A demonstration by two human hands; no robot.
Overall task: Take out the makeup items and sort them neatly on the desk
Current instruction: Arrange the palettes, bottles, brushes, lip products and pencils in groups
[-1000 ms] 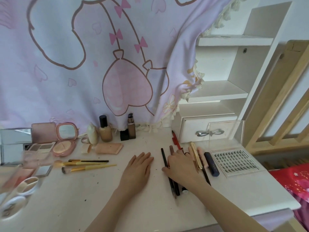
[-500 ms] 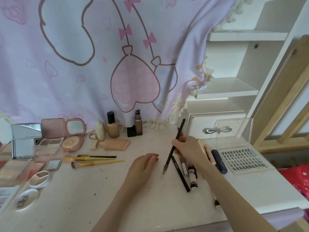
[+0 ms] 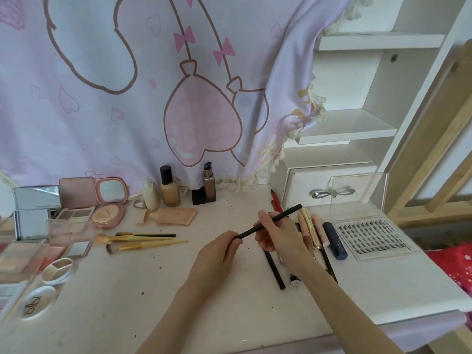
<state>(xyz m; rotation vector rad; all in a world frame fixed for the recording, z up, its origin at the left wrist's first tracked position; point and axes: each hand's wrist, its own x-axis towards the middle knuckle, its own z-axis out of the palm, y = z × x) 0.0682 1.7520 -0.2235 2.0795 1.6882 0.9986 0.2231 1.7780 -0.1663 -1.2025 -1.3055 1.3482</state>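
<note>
Black pencil (image 3: 268, 222) is up off the desk (image 3: 178, 290), slanting from low-left to upper-right; right hand (image 3: 277, 232) pinches its middle, left hand (image 3: 217, 254) grips the lower tip, closer to the brushes (image 3: 143, 241).

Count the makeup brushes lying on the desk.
3, side by side left of the hands: a black-handled brush farthest back, a gold-handled brush in the middle, another gold-handled brush nearest. None seem hidden.
</note>
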